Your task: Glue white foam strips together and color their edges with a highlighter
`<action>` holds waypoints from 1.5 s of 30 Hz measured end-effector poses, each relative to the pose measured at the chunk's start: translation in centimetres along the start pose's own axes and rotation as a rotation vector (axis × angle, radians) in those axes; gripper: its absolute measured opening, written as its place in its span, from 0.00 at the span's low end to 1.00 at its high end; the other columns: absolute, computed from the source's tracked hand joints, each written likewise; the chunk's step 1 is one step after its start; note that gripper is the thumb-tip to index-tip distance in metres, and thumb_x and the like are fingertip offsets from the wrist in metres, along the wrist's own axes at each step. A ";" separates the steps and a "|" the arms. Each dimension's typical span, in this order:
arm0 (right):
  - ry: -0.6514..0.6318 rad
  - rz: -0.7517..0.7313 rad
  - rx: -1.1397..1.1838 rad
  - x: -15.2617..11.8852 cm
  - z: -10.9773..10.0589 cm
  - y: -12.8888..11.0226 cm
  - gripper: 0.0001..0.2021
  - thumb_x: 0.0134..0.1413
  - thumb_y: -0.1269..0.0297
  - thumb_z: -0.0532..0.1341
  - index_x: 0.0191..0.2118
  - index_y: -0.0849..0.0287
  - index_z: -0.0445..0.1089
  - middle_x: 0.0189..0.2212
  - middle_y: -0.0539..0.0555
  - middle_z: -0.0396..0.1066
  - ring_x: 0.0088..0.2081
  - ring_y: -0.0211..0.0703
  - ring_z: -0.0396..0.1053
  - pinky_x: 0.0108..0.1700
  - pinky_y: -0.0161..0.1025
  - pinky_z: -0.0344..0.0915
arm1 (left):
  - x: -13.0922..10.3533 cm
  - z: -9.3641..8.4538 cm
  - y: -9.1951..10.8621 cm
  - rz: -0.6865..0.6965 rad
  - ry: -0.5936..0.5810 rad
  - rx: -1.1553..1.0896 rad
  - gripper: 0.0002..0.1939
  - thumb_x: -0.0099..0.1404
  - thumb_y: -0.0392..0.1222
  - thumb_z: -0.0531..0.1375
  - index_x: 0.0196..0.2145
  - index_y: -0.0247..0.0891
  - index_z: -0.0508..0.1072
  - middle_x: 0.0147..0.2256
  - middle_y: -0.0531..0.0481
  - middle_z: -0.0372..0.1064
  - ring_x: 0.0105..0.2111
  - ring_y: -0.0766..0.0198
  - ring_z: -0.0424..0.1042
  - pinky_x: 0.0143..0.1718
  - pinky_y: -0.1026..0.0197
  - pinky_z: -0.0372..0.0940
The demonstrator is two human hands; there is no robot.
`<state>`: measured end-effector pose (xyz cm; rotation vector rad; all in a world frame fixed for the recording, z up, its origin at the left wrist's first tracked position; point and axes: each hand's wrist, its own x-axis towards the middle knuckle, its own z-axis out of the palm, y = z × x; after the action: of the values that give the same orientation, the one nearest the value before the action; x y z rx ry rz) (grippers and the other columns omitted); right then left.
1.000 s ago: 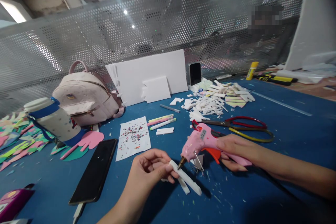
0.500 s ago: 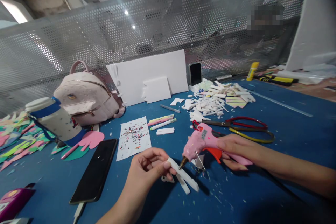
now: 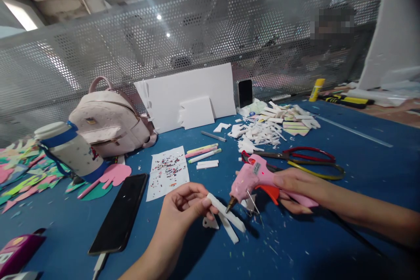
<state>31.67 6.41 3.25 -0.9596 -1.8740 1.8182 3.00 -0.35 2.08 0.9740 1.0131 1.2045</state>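
The white strip (image 3: pixel 218 204) is pinched at its near end by the left hand (image 3: pixel 183 210), thumb and fingers narrowed on it, and is pointed away from the grip toward four o'clock. A second strip (image 3: pixel 230 230) is seen partly beneath it, angled toward five o'clock; whether it is joined or only overlapped cannot be told.

At about two to three o'clock from the left hand, the glue gun (image 3: pixel 246 183) is held by the right hand (image 3: pixel 292 186), its fingers wrapped about the handle. The nozzle (image 3: pixel 231 203) is aimed between seven and eight o'clock, its tip brought to the strip's middle; whether contact is made cannot be told.

A grey label (image 3: pixel 257 167) is borne on the gun's side, its print too small to be read. A badge (image 3: pixel 90 120) is fixed on the bag (image 3: pixel 121 133), between ten and eleven o'clock from the left hand; its lettering cannot be made out. A printed red figure is carried by the bottle (image 3: pixel 74 153) at ten o'clock. The phone (image 3: pixel 120 214), its screen dark, is placed at nine o'clock.
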 end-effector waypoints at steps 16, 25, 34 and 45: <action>0.031 -0.013 0.069 0.1 0.3 0.4 0.30 0.60 0.32 0.57 0.31 0.58 0.67 0.14 0.44 0.58 0.17 0.33 0.46 0.21 0.36 0.41 | -0.4 0.8 0.0 -0.046 -0.040 0.014 0.17 0.52 0.48 0.77 0.30 0.35 0.77 0.24 0.49 0.77 0.24 0.68 0.75 0.29 0.69 0.69; 0.038 0.002 0.009 0.0 0.3 0.4 0.29 0.63 0.35 0.56 0.30 0.59 0.66 0.17 0.45 0.60 0.19 0.32 0.49 0.24 0.35 0.45 | -0.8 1.0 0.3 -0.067 -0.054 0.047 0.18 0.52 0.48 0.77 0.30 0.34 0.77 0.24 0.47 0.78 0.23 0.69 0.75 0.29 0.69 0.68; 0.058 -0.016 -0.043 0.1 0.3 0.5 0.29 0.64 0.34 0.55 0.32 0.60 0.69 0.16 0.45 0.60 0.19 0.33 0.49 0.23 0.35 0.44 | -0.5 0.7 0.0 -0.067 -0.043 0.031 0.19 0.52 0.50 0.77 0.30 0.34 0.77 0.24 0.48 0.78 0.23 0.69 0.75 0.28 0.70 0.68; -0.008 -0.052 -0.021 0.5 -0.1 1.1 0.29 0.64 0.35 0.55 0.33 0.60 0.69 0.15 0.45 0.61 0.16 0.32 0.49 0.21 0.34 0.44 | -0.5 0.7 0.3 -0.051 -0.043 0.022 0.18 0.52 0.49 0.77 0.30 0.35 0.78 0.24 0.49 0.77 0.23 0.69 0.74 0.29 0.69 0.70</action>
<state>31.64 6.75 2.07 -0.9030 -1.9091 1.7779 3.53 -0.83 2.54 0.9817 1.0134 1.1279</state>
